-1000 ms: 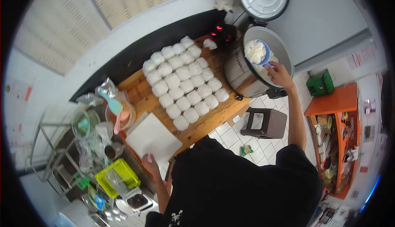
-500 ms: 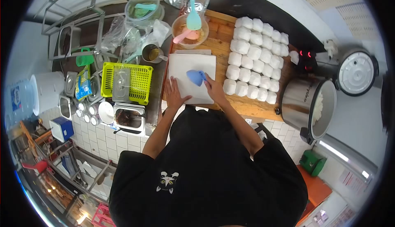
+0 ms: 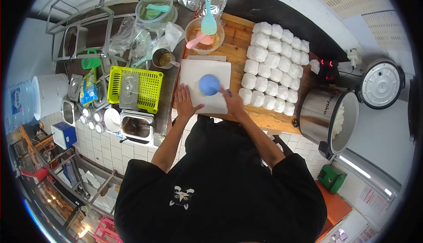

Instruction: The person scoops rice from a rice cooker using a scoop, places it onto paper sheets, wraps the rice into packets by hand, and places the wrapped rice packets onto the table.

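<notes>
A stack of white wrapping paper lies on the wooden table in front of me. My left hand rests flat on its lower left part, fingers stretched out. My right hand is closed around the handle of a blue ladle. The ladle's rounded back faces up over the middle of the paper, and a pale patch shows on the sheet beside it. I cannot make out what lies under the ladle. To the right, several rows of white wrapped parcels cover the table.
A tub with pink and turquoise spoons stands behind the paper. On the left are a metal mug and a yellow-green basket. A large rice cooker with white rice inside stands at the right, beyond the parcels.
My right hand has turned the blue ladle over, so its rounded back now faces up. A pale patch has appeared on the paper. My left hand stays in place.
</notes>
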A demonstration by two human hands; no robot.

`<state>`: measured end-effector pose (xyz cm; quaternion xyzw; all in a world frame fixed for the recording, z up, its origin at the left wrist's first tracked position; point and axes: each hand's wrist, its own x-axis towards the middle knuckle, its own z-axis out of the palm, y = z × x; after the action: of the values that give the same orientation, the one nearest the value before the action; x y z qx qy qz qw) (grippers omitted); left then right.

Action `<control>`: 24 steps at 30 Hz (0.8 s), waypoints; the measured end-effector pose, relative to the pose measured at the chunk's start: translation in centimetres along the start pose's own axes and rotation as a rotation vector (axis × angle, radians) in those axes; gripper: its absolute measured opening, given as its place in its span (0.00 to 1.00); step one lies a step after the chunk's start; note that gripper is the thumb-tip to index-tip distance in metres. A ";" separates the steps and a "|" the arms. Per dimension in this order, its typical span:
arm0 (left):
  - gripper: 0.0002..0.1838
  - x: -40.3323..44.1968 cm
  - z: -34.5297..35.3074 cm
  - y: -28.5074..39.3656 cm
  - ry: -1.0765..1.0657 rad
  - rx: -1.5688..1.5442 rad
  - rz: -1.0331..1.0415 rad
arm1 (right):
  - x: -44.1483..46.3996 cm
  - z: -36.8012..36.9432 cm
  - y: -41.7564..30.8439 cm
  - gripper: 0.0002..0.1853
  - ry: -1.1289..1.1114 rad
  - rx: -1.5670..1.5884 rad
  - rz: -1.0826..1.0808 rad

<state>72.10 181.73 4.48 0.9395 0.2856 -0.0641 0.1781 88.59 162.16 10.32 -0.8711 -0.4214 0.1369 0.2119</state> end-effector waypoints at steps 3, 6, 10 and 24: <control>0.69 -1.2 1.3 0.5 0.035 -0.095 -0.089 | -5.3 -4.4 4.9 0.25 0.379 0.271 0.273; 0.64 -2.6 3.2 1.8 0.171 -0.141 -0.024 | -9.4 -18.7 8.4 0.23 0.913 -0.265 0.246; 0.68 -3.9 4.9 4.4 0.157 0.076 -0.137 | -20.1 -33.3 15.8 0.14 1.123 -0.028 0.763; 0.75 -3.3 6.9 5.9 -0.030 0.216 -0.374 | -27.4 -37.8 45.4 0.13 0.191 -0.547 1.193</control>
<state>72.53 172.96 0.56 0.8827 0.4436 -0.1402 0.0655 118.44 105.70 22.97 -0.9857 0.1344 0.0408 -0.0927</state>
